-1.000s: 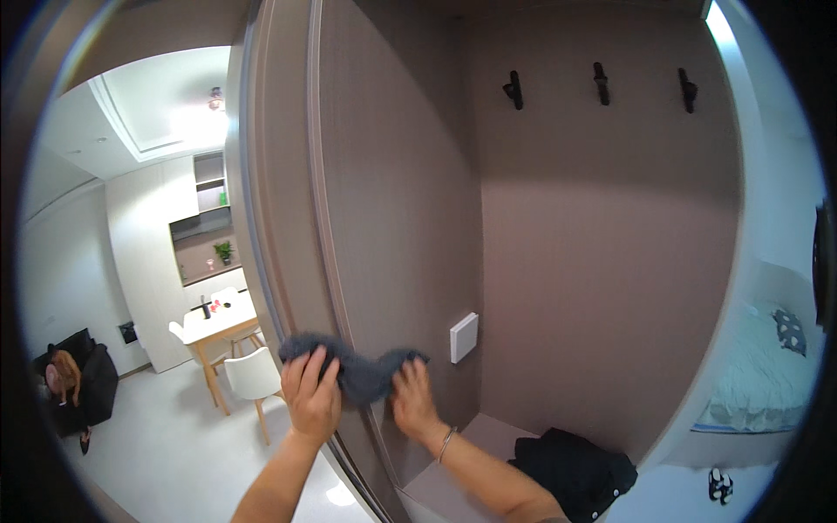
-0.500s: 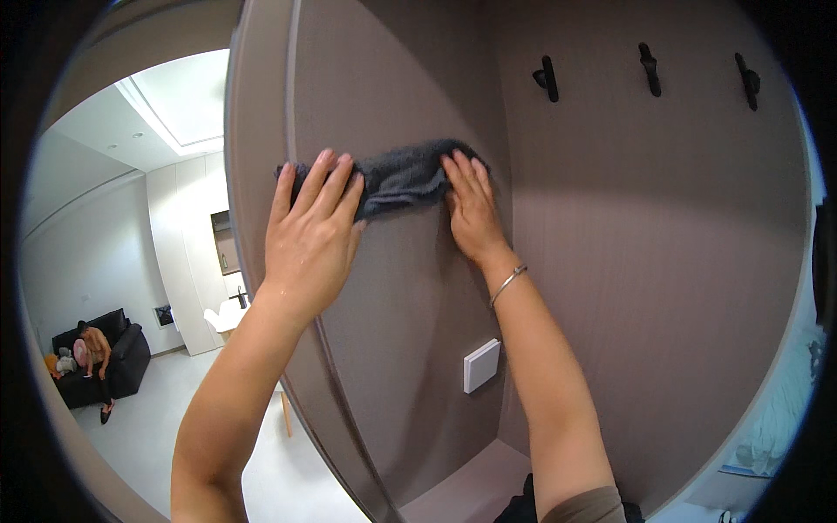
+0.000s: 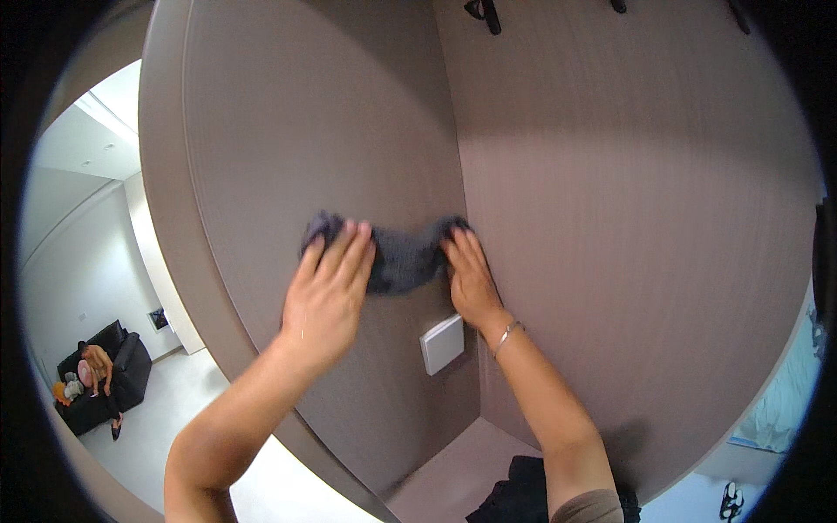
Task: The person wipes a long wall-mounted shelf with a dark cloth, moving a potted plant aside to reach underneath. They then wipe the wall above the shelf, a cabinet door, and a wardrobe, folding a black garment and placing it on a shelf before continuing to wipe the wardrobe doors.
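A dark grey cloth (image 3: pixel 403 253) is spread flat against a brown wood-grain wall panel (image 3: pixel 296 148). My left hand (image 3: pixel 327 292) presses the cloth's left end with fingers spread. The cloth's right end lies under my right hand (image 3: pixel 471 279), which wears a thin bracelet at the wrist and sits near the inner corner where the panel meets the back wall (image 3: pixel 628 218).
A white wall switch (image 3: pixel 442 343) sits just below the cloth. Black hooks (image 3: pixel 485 12) hang high on the back wall. A dark bag (image 3: pixel 523 497) lies on a low ledge below. At far left, a person sits on a black sofa (image 3: pixel 118 375).
Both hands have slid the cloth down the panel from its higher spot half a second ago; a second ago it was lower, so it went up, then came back down.
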Demonstrator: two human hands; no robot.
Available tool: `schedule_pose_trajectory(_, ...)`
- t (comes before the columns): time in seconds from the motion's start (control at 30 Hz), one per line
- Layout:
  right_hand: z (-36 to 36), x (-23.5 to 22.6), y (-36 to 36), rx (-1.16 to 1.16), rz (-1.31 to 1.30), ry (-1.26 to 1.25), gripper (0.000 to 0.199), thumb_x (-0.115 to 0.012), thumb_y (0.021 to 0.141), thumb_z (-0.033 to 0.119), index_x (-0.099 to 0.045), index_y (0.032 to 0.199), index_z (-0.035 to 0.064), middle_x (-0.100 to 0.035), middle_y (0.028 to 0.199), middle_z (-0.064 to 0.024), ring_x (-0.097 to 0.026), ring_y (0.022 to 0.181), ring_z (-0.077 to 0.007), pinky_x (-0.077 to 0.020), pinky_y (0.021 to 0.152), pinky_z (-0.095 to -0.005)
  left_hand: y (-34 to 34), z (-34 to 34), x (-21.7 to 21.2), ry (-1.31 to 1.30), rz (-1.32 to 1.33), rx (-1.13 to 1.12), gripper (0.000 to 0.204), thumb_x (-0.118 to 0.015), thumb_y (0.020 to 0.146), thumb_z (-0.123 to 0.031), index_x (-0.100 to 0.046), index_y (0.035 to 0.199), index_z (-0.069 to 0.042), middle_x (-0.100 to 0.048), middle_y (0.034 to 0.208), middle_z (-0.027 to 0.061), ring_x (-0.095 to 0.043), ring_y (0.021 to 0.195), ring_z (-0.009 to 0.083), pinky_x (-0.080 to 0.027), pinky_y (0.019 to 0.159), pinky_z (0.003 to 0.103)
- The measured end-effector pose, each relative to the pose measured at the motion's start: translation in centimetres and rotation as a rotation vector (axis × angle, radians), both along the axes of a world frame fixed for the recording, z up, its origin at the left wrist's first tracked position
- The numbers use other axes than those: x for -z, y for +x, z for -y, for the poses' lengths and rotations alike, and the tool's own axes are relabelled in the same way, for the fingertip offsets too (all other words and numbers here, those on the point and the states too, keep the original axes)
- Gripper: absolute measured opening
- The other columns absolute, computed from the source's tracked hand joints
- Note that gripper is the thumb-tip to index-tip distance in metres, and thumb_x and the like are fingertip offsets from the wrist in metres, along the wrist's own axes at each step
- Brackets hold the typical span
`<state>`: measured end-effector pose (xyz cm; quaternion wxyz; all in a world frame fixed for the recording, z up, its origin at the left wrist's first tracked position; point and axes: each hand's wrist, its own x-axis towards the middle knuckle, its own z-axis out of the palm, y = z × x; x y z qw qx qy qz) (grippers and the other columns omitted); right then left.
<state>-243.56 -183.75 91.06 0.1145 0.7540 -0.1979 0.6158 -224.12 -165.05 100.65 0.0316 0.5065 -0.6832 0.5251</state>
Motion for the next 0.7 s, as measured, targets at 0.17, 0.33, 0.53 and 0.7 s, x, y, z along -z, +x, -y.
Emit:
schedule_pose_trajectory(0.17, -1.8, -1.5, 0.7, 0.019, 0.124, 0.052, 0.050, -0.043, 0.085, -0.006, -0.046, 0.135, -0.0004, -0.038, 0.144, -0.0258, -0.032, 0.135, -0.0449, -0.0275, 0.114, -0.0468, -0.9, 0.1, -1.2, -0.026, -0.034, 0.034, 0.056, -0.048, 0.089, -0.011, -0.040, 0.144, -0.002, -0.029, 0.156, 0.0098, -0.021, 0.147, 0.0219, -0.014, 0.119, 0.044)
schedule_pose_trajectory(0.33, -5.8, 2.6, 2.4, 0.107, 0.066, 0.080, 0.044, -0.044, 0.086, -0.003, -0.048, 0.130, -0.0080, -0.039, 0.141, -0.0308, -0.037, 0.130, -0.0492, -0.0303, 0.112, -0.0498, 2.1, -3.5, 4.5, 0.045, -0.006, 0.119, 0.056, -0.053, 0.083, -0.008, -0.047, 0.139, 0.001, -0.035, 0.153, 0.0137, -0.028, 0.144, 0.0254, -0.015, 0.118, 0.046)
schedule_pose_trajectory(0.53, -12.8, 10.3, 8.0, -0.051, -0.083, 0.184, 0.047, -0.054, 0.082, 0.001, -0.052, 0.128, -0.0061, -0.043, 0.142, -0.0218, -0.038, 0.129, -0.0415, -0.0300, 0.111, -0.0490, 5.8, -9.0, 12.4, 0.243, 0.064, 0.044, 0.054, -0.055, 0.080, -0.011, -0.054, 0.132, 0.002, -0.044, 0.147, 0.0159, -0.031, 0.142, 0.0270, -0.015, 0.117, 0.048)
schedule_pose_trajectory(0.7, -12.0, 18.6, 7.3, -0.029, -0.231, 0.234, 0.042, -0.056, 0.084, 0.008, -0.057, 0.125, 0.0019, -0.046, 0.139, -0.0160, -0.039, 0.129, -0.0366, -0.0307, 0.110, -0.0501, 5.7, -9.3, 16.9, 0.290, 0.072, 0.067, 0.056, -0.055, 0.078, -0.017, -0.055, 0.131, 0.003, -0.046, 0.145, 0.0158, -0.035, 0.139, 0.0262, -0.016, 0.116, 0.046)
